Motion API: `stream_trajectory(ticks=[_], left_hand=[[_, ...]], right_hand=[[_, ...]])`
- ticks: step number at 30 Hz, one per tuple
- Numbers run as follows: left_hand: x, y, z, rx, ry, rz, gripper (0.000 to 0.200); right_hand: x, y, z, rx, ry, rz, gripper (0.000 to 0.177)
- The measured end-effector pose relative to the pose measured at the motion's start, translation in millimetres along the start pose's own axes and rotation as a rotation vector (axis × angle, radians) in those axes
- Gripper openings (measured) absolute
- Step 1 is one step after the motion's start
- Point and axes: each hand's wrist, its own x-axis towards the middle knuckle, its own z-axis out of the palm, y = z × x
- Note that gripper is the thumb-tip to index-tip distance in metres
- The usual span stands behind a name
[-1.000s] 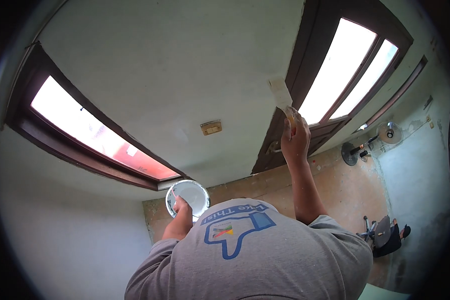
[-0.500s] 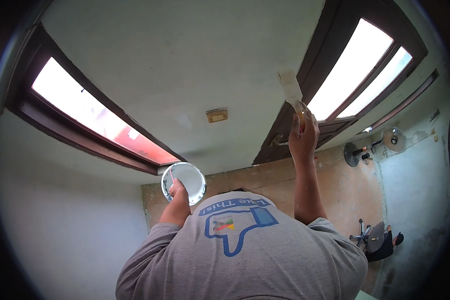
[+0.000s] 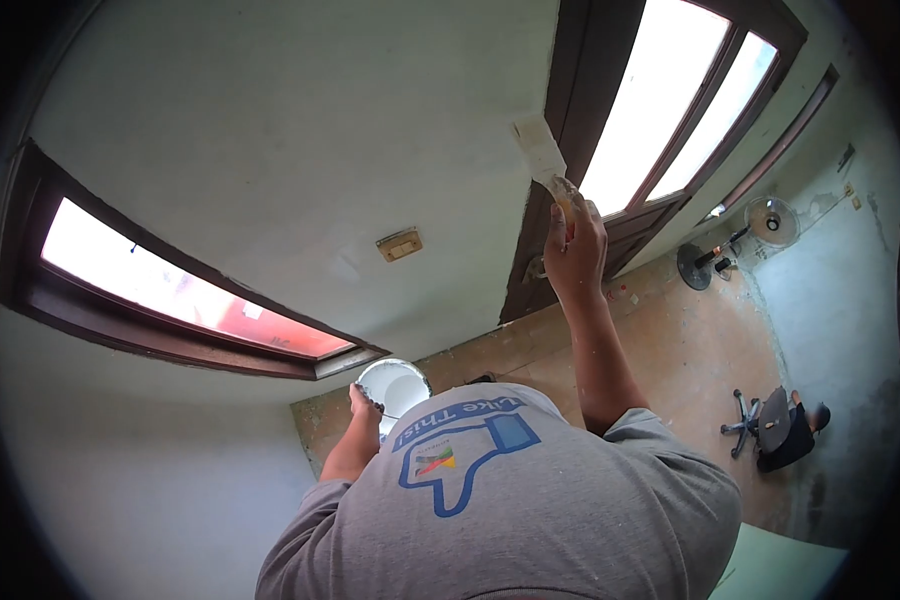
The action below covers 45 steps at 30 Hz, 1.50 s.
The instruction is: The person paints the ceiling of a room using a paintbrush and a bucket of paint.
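Observation:
In my right hand (image 3: 577, 245), raised and closed around the handle, is a wide flat paintbrush (image 3: 539, 148). Its pale end points up at the wall, right along the edge of the dark wooden door frame (image 3: 582, 75). Lower down, my left hand (image 3: 366, 408) is closed at the side of a round white bucket (image 3: 398, 381). The bucket hangs close to my grey shirt (image 3: 560, 500), which hides part of it. White shows inside the bucket.
A switch plate (image 3: 399, 245) sits on the pale wall (image 3: 370, 110). To the left is a dark-framed window (image 3: 170, 320). A standing fan (image 3: 695, 267) is on the tiled floor (image 3: 670, 330) at the right. Beyond my right elbow, a person (image 3: 792, 445) is beside a swivel chair (image 3: 771, 420).
The view has shifted, so window, door and switch plate sit further left. The bucket is lower and nearer my shirt. The brush is still up beside the door frame.

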Motion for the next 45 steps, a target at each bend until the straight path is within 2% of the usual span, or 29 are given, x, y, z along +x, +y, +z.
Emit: stream_trajectory(ticks=[2,7,9,17,20,22,26,30,33,35,37,39,41,45], left_hand=[[7.6,1.3,-1.6,0.105,0.119,-0.115,0.043],[13.4,-6.1,2.3,0.078,0.126,-0.146,0.04],[13.4,-7.1,-4.7,0.076,0.023,-0.148,0.039],[6.5,-8.3,-12.5,0.162,0.063,-0.101,0.037],[6.0,-8.7,-16.0,0.199,0.042,-0.107,0.041],[0.3,-8.4,-15.7,0.188,0.13,-0.02,0.038],[-7.2,-10.6,-21.0,0.162,0.12,0.026,0.039],[9.5,-13.2,-26.4,0.185,0.096,-0.041,0.043],[28.3,-18.1,-27.9,0.134,-0.134,-0.028,0.039],[25.5,-18.8,-28.0,0.164,-0.133,-0.051,0.039],[23.3,-19.9,-26.6,0.191,-0.137,-0.069,0.039],[27.5,-20.3,-27.7,0.225,-0.12,-0.17,0.04],[23.9,-22.2,-29.7,0.228,-0.136,-0.134,0.042],[12.6,-22.6,-31.0,0.233,-0.15,-0.119,0.046]], right_hand=[[6.7,1.1,3.1,-0.009,0.009,-0.008,0.029],[12.0,3.2,6.6,-0.062,-0.024,0.014,0.028],[8.0,3.1,1.6,-0.108,-0.035,0.028,0.029],[15.9,0.4,-2.5,-0.064,0.006,-0.016,0.028],[17.2,-0.7,0.1,-0.031,-0.062,0.046,0.029],[12.5,5.9,1.7,-0.118,-0.121,0.042,0.037],[1.1,6.2,-9.4,-0.175,-0.179,0.101,0.037],[3.6,2.5,-14.7,-0.141,-0.104,0.059,0.035],[19.6,-14.8,-18.4,-0.046,-0.046,0.028,0.032],[26.8,-17.3,-14.8,-0.011,-0.014,0.011,0.031],[29.9,-14.0,-9.1,-0.053,-0.086,-0.013,0.032],[21.2,-3.7,2.1,-0.067,-0.119,0.001,0.031],[10.5,2.9,7.2,-0.077,-0.207,0.069,0.031],[-16.9,29.8,18.5,-0.179,-0.238,0.076,0.028]])
